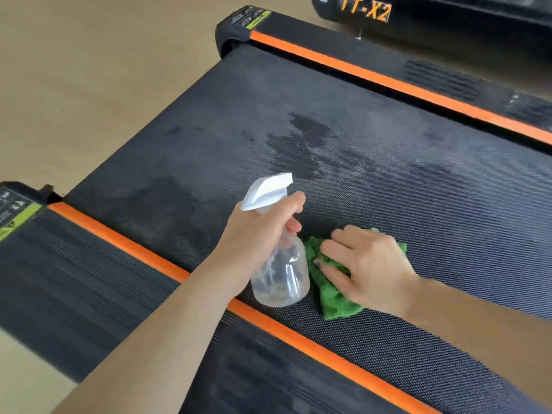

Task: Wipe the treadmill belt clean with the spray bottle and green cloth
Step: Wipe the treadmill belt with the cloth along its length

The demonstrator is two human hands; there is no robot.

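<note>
On the treadmill belt [388,180], right hand [367,264] presses the green cloth [334,303], fingers spread flat; left hand [257,231] grips the spray bottle [280,273]. Sweep firmly toward the wet patch [301,144].

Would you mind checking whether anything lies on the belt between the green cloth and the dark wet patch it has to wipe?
Nothing visible does. The green cloth lies flat under the right hand, and the belt between it and the wet patch is bare. The spray bottle, gripped by the left hand, sits left of that path.
</note>
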